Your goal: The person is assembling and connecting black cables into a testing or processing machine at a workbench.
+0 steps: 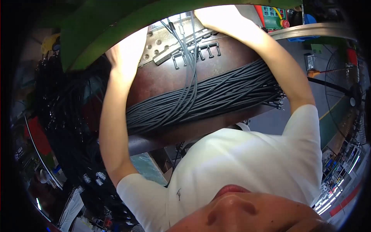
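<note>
Both my hands reach to the far side of the bench, washed out by bright light. My left hand (130, 47) is beside a metal plate with round holes (156, 43); its fingers are lost in glare and behind a green curved edge (91, 40). On the plate's other side is my right hand (216, 17), its fingers also hidden. Between them several thin black cables (190, 58) run up over a metal bar (166, 57) and a black toothed strip (198, 56). Whether either hand grips them cannot be seen. Nearer me, a thick bundle of black cables (216, 91) lies across the brown bench top (154, 82).
More black cables (62, 112) hang in a mass at the left. A green control box (272, 17) with a red push button (285, 24) stands at the far right. Right of the bench are a fan (349, 96) and an orange-handled tool (313, 73).
</note>
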Available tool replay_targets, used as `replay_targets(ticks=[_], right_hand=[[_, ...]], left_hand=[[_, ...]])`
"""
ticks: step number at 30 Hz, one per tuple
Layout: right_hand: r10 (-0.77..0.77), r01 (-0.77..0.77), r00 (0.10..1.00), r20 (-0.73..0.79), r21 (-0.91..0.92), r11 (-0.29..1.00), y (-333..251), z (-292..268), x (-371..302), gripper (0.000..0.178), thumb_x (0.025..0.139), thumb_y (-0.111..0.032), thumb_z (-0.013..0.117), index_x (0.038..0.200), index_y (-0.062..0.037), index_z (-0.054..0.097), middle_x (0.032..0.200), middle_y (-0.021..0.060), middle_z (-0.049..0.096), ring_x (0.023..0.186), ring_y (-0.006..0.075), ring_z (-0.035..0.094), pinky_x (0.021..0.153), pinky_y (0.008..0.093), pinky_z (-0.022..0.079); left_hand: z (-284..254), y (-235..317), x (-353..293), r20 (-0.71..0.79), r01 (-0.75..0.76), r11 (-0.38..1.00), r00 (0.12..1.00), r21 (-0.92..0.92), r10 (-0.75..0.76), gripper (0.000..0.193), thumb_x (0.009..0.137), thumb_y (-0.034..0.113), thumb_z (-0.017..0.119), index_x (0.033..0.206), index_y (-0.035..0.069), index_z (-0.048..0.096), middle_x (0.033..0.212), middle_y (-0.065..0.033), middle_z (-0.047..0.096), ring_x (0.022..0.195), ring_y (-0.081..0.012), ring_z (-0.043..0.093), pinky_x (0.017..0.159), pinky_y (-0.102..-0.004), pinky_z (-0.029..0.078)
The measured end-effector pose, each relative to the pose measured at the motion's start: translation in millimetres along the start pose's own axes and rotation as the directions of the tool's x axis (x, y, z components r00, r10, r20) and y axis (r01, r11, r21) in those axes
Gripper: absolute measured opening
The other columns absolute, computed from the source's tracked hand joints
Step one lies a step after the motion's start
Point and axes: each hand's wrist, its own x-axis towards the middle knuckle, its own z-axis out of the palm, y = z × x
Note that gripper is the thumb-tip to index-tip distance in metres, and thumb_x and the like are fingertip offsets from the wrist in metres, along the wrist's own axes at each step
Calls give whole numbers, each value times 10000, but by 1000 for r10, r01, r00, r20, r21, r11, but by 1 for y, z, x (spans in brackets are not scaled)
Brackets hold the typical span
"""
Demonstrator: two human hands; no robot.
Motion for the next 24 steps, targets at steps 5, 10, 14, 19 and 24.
replay_targets(ticks=[5,10,14,19,24], right_hand=[[119,-117,989,88,-19,993,1,5,-8,264,874,-243,554,1019,-38,634,1017,149,632,923,289,594,813,384,474],[222,-227,963,155,13,974,-4,3,-5,273,878,-253,558,1024,-35,634,1001,140,637,920,279,600,807,371,474],[316,-326,929,195,21,945,-1,-3,-1,280,881,-260,561,1028,-33,634,989,133,642,919,270,605,802,360,474],[414,-438,874,255,43,898,-5,-5,5,289,885,-269,565,1033,-30,633,973,124,647,917,260,612,796,348,475],[474,-518,823,314,68,853,-19,-22,-4,299,889,-279,570,1038,-28,633,958,116,652,914,249,618,790,335,475]], left_hand=[[0,2,7,-166,-431,858,858,278,485,229,779,129,645,1003,141,691,929,-65,670,814,-238,635,760,-324,498],[28,-13,4,-139,-349,863,896,364,421,224,781,230,681,981,127,677,856,-63,655,736,-249,621,683,-329,498],[37,-22,10,-235,-377,914,884,151,404,297,778,339,686,954,100,668,839,-88,647,722,-270,615,665,-370,496],[33,-27,5,-158,-323,918,918,231,363,368,804,418,646,923,70,670,852,-125,649,734,-305,620,670,-396,499],[27,-28,-1,-178,-206,972,958,115,224,344,812,386,640,931,64,667,865,-132,650,767,-305,623,701,-402,498]])
